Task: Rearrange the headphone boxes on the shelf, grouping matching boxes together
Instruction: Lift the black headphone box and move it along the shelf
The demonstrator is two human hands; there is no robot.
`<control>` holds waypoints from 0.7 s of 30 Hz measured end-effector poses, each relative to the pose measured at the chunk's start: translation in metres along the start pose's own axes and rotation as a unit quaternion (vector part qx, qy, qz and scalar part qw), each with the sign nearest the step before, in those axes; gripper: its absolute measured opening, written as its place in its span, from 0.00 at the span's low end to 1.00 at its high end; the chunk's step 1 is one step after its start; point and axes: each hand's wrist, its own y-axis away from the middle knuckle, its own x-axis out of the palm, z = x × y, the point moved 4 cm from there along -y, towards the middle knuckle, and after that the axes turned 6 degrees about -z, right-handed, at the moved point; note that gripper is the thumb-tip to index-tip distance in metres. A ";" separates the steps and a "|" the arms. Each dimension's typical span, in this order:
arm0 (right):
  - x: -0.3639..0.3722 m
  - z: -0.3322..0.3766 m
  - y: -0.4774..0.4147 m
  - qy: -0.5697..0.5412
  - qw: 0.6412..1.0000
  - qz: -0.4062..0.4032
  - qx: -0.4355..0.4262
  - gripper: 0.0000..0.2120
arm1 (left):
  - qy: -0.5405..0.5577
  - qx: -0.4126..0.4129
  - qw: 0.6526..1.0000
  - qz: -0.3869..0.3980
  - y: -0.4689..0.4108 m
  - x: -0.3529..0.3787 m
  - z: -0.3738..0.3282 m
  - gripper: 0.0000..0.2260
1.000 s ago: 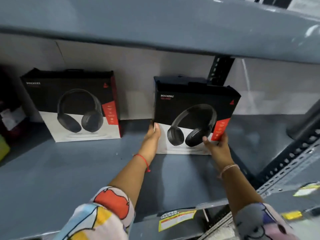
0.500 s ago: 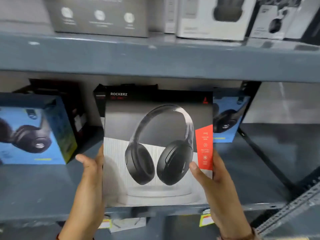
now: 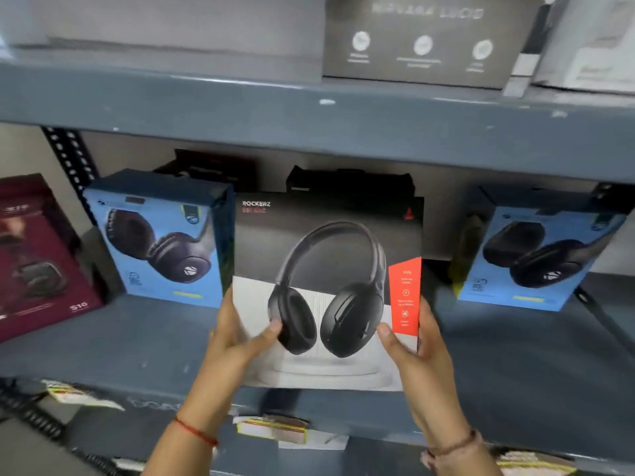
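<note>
White "ROCKERZ" is printed on the black-and-white cardboard headphone box (image 3: 326,293), upper-left corner, above the gripping left hand (image 3: 235,341). Other print: illegible.

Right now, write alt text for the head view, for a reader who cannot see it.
The left hand and right hand hold a black Rockerz box upright by its lower sides before a grey shelf. A blue box stands to its left, a second blue box to its right, a maroon box far left.
</note>
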 end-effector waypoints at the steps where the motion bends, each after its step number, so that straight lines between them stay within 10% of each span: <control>1: 0.004 -0.006 -0.004 0.006 1.000 -0.005 -0.005 0.27 | -0.021 0.026 0.999 0.002 -0.006 -0.004 0.018 0.37; 21: 0.020 -0.092 -0.099 0.014 0.995 -0.103 -0.002 0.31 | -0.090 0.014 0.995 0.050 -0.112 0.055 0.104 0.40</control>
